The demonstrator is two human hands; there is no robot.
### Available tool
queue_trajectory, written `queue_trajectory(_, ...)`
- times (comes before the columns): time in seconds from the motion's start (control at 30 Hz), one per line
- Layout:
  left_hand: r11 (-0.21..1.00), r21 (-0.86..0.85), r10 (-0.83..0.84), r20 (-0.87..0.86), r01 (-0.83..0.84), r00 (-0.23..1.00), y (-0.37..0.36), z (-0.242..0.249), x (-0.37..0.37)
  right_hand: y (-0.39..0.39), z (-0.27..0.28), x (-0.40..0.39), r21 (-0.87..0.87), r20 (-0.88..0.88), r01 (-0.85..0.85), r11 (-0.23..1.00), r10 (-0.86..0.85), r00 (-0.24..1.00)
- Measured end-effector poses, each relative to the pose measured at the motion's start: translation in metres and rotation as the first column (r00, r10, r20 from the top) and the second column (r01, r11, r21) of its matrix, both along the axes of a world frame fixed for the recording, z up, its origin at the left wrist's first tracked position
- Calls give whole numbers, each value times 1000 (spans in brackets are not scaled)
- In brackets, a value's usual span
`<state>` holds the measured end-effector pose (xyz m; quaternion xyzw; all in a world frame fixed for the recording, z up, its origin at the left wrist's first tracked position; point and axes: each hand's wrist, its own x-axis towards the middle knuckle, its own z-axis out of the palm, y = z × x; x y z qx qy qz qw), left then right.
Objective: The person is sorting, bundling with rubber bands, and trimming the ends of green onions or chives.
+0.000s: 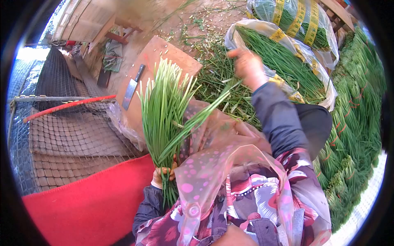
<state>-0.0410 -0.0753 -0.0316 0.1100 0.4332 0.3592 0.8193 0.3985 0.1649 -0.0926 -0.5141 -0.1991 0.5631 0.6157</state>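
Observation:
A thick bunch of long green stalks with pale ends (162,108) stands upright in front of me. My left hand (164,174) is wrapped round its lower part. Several stalks lean out of the bunch to the right. My right hand (247,65) is raised over the cut green scraps (219,65), beside the open plastic bag of green stalks (279,57). It is smeared by motion, so its fingers are unclear and I cannot make out anything in it. A knife (133,87) lies on the wooden board (174,53), left of the bunch.
Many tied green bunches (353,119) are piled along the right. Another wrapped bag (301,20) lies at the top right. On the left are netting (78,135), a red bar (69,107) and a red cloth (90,201). A crate (80,20) stands at the top left.

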Motion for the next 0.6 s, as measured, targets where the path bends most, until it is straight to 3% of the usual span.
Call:
queue_trajectory(0.03, 1000, 18, -6, 22, 6, 1000, 0, 2, 0, -6, 3, 24, 41, 74, 68, 997, -70, 995)
queue_trajectory(0.07, 999, 40, -11, 47, 9, 999, 1, 3, 2, 3, -30, 67, -2, 149, -211, 977, 209, 967)
queue_trajectory(0.1, 999, 46, -5, 54, 3, 999, 3, 3, 3, 2, -34, 60, 3, 156, -217, 976, 214, 964)
queue_trajectory(0.13, 998, 15, -62, 3, 62, 998, 7, 5, 3, -7, -35, 48, -106, 741, -421, 901, 354, 571)
queue_trajectory(0.17, 993, -17, -120, -46, 119, 992, 11, 5, 5, -10, -31, 37, -319, 946, -487, 813, 301, -117)
queue_trajectory(0.23, 985, -13, -172, -29, 172, 985, 14, 5, 3, 1, 39, -9, -331, 853, -566, 754, 496, 162)
queue_trajectory(0.3, 971, -10, -238, -14, 238, 971, 16, 7, 3, 23, 50, -46, 3, 628, -737, 676, 573, 527)
queue_trajectory(0.37, 973, -1, -229, -10, 229, 973, 16, 8, 6, 39, 48, -84, 164, 761, -757, 633, 407, 506)
queue_trajectory(0.43, 976, 7, -220, -14, 220, 975, 16, 9, 8, 45, 60, -109, -6, 764, -811, 585, 526, 374)
queue_trajectory(0.47, 976, 14, -215, -19, 215, 976, 17, 10, 9, 49, 53, -119, -24, 827, -805, 592, 464, 317)
queue_trajectory(0.5, 977, 17, -213, -21, 213, 977, 17, 11, 10, 50, 52, -119, -25, 827, -808, 589, 467, 314)
queue_trajectory(0.57, 977, 28, -212, -35, 213, 977, 17, 14, 11, 46, 54, -116, -40, 835, -702, 711, 409, 367)
queue_trajectory(0.6, 974, 37, -220, -48, 222, 974, 19, 16, 12, 44, 56, -111, -33, 717, -663, 748, 480, 506)
